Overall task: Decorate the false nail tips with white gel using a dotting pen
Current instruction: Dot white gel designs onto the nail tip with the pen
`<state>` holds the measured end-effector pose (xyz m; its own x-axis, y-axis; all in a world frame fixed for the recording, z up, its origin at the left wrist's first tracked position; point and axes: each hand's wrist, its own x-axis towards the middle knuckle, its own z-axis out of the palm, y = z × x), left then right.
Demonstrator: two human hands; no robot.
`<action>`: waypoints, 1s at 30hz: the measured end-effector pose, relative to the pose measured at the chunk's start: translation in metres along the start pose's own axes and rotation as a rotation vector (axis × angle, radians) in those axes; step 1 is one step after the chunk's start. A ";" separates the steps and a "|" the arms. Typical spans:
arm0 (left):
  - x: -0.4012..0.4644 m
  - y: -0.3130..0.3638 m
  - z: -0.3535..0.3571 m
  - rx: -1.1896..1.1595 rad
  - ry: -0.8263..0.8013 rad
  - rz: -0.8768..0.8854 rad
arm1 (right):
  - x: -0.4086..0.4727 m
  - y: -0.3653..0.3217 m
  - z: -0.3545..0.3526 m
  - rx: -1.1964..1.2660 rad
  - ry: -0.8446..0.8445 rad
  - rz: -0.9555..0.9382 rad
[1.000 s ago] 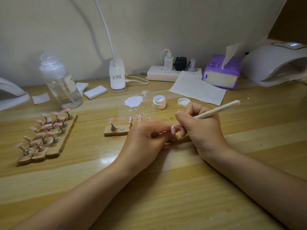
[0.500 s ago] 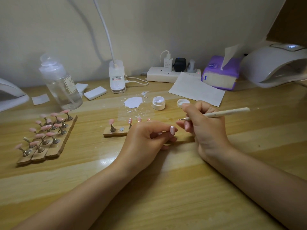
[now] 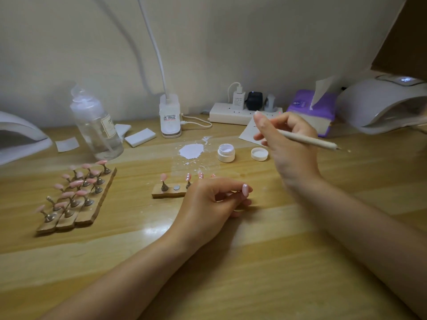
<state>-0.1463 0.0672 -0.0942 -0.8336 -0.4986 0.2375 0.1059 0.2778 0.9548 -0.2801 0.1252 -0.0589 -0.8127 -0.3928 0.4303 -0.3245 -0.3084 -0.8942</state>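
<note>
My left hand (image 3: pixel 208 202) rests on the table and pinches a pink false nail tip (image 3: pixel 245 189) with white dots, held up on its small stand. My right hand (image 3: pixel 286 144) is raised above the table to the right of the open white gel jar (image 3: pixel 226 153) and grips the cream dotting pen (image 3: pixel 307 139). Behind my left hand a wooden holder strip (image 3: pixel 167 192) carries several pink tips, some dotted. A smear of white gel (image 3: pixel 191 151) lies on the table left of the jar.
Wooden holders with several pink tips (image 3: pixel 76 195) sit at the left. A clear bottle (image 3: pixel 97 125), the jar lid (image 3: pixel 259 154), white paper (image 3: pixel 248 135), a power strip (image 3: pixel 231 115), a purple tissue pack (image 3: pixel 312 112) and nail lamps (image 3: pixel 381 105) line the back.
My right hand has lifted the dotting pen away from the nail tip and moved up and to the right. My left hand stays put with the tip.
</note>
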 end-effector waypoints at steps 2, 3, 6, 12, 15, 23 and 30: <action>0.000 0.000 0.000 0.013 -0.005 0.011 | 0.008 0.003 0.007 -0.064 -0.006 -0.043; 0.000 0.000 0.000 0.021 -0.007 0.013 | 0.011 0.006 0.012 -0.079 0.008 -0.052; 0.000 -0.001 -0.001 0.032 -0.007 0.008 | 0.023 0.019 0.027 -0.145 0.087 -0.078; 0.001 -0.004 -0.001 0.069 0.006 0.011 | 0.026 0.051 0.041 -0.334 0.066 -0.083; 0.001 -0.004 -0.001 0.070 0.005 0.009 | 0.025 0.058 0.039 -0.379 0.012 -0.107; 0.001 -0.003 -0.001 0.068 0.002 0.016 | 0.026 0.057 0.038 -0.453 -0.050 -0.090; 0.001 -0.003 -0.001 0.040 -0.008 0.014 | 0.027 0.058 0.040 -0.513 -0.105 -0.045</action>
<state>-0.1474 0.0653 -0.0963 -0.8363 -0.4881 0.2497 0.0963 0.3175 0.9434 -0.3017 0.0622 -0.0941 -0.7482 -0.4817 0.4562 -0.5747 0.1271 -0.8084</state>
